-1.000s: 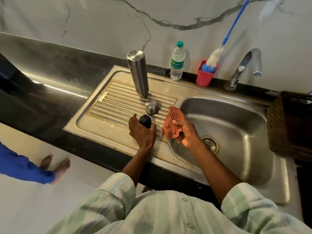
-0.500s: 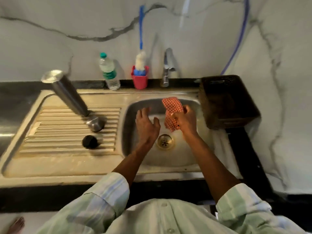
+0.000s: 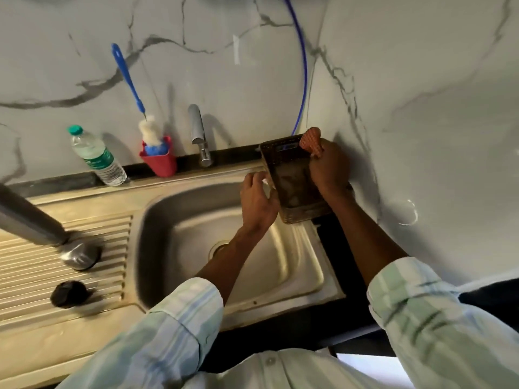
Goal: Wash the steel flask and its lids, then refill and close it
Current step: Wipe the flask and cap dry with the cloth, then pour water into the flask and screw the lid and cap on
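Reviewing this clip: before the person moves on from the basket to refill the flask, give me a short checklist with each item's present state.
1. Steel flask on the draining board, within reach: ok.
2. Steel cap beside the flask's base: ok.
3. Black inner lid on the draining board: ok.
4. Right hand free: not ok, it holds the checked cloth at the basket.
5. Left hand free: ok, it holds nothing beside the basket.
6. Flask dry inside: cannot tell.
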A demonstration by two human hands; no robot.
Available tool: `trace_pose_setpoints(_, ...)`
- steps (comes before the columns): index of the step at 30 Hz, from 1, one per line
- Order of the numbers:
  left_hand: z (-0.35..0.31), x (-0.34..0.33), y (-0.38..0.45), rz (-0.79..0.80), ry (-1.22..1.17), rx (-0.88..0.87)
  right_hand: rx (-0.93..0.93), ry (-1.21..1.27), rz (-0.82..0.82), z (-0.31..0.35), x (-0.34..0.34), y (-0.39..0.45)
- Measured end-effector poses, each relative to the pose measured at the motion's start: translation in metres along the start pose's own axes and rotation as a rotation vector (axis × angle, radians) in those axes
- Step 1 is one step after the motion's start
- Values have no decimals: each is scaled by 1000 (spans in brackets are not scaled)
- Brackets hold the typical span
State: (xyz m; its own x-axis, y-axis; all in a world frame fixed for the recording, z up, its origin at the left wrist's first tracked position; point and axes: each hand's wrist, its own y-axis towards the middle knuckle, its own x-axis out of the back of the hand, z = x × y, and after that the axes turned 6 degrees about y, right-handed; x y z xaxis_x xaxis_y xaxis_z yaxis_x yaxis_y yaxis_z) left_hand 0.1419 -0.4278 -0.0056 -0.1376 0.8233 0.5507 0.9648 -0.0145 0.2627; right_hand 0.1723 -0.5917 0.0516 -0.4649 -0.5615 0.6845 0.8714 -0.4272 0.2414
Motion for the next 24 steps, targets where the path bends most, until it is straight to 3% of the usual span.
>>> trace_pose_setpoints(3, -3, -7, 3, -23, 4, 20, -43, -148, 430, -11, -21, -4)
trace_pose_setpoints(4, -3, -8, 3, -33, 3, 26, -91, -156, 471, -15, -27, -9)
trace_pose_setpoints(6, 0, -6, 3, -50, 1, 41, -82, -120, 387, -16, -35, -20)
trace_pose_setpoints(10, 13, 5, -1, -78, 33, 96, 136, 66, 83, 3, -47, -39)
trace_pose_setpoints(12, 20, 13, -4, -99, 33, 132, 228, 126, 22, 19, -56, -53)
trace_pose_setpoints(17, 40, 51, -20, -198, 51, 191, 277, 265, 158, 48, -89, -92)
trace_pose_setpoints(24, 95, 134, -46, -393, 78, 269, 127, 418, 376, 103, -153, -150)
